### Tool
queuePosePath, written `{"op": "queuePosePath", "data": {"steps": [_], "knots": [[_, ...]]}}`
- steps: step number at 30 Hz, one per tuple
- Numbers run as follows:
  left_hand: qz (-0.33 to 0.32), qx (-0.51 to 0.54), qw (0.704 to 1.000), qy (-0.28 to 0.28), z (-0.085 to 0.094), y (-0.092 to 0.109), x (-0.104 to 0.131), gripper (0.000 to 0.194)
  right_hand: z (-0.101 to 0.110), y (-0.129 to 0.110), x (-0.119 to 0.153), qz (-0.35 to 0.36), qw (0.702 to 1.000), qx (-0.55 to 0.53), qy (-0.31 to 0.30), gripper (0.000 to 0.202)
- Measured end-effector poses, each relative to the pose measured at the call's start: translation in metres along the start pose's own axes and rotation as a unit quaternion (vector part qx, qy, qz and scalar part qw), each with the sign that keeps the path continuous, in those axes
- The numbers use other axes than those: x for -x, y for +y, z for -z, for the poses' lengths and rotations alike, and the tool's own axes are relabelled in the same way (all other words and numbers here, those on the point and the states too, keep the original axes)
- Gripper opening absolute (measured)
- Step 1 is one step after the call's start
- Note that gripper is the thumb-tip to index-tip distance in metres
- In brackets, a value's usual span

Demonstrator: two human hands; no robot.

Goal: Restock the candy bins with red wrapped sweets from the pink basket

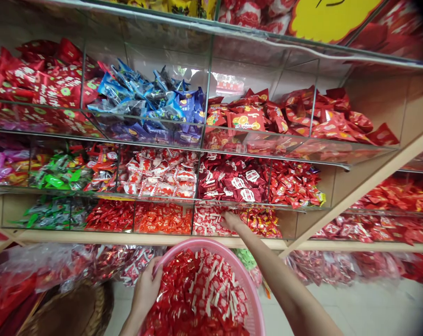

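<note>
The left hand is clamped on the near-left rim of a pink basket, thumb on the edge, while the right hand reaches well apart from it, into a low bin of red-and-white sweets. Its fingers look curled down among the wrappers (whether they pinch anything, I can't tell from where I stand).

The basket sits between the two forearms, below the right hand and just beside the left. In it, shiny red sweets lie on the left hand's side, and a heap of patterned red-and-white packets fills the side nearer the right arm.

Just right of the right hand are red-and-yellow sweets; to its left, past the bin, come orange-red sweets, then red ones, then green-wrapped sweets farthest out. Directly above it, dark red packets fill a bin on the next shelf, with white-and-red packets to their left. Higher still are blue packets and red packets with orange pictures, and a yellow sign tops them. Left of the left hand, a woven basket stands low down, near clear plastic bags.
</note>
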State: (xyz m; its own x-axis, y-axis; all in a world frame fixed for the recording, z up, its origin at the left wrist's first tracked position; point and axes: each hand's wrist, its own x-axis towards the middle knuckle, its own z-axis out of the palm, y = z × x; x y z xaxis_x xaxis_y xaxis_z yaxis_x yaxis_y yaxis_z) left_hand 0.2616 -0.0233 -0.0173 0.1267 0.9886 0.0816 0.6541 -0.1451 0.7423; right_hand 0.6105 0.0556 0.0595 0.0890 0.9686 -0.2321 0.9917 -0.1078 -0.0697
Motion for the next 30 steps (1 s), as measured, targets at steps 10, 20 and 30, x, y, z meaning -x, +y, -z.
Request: {"op": "queuePosePath", "data": {"steps": [10,20,30], "knots": [[0.009,-0.005,1.0,0.003,0.001,0.001,0.0,0.031,0.01,-0.005,0.007,-0.034,0.999,-0.002,0.01,0.035],[0.021,-0.014,1.0,-0.005,0.0,0.0,0.0,0.033,0.007,-0.041,0.009,-0.115,0.991,-0.06,-0.021,0.035],[0.018,-0.004,1.0,-0.003,0.0,0.0,0.0,0.033,-0.004,-0.055,0.014,-0.133,0.988,-0.077,-0.005,0.032]]}}
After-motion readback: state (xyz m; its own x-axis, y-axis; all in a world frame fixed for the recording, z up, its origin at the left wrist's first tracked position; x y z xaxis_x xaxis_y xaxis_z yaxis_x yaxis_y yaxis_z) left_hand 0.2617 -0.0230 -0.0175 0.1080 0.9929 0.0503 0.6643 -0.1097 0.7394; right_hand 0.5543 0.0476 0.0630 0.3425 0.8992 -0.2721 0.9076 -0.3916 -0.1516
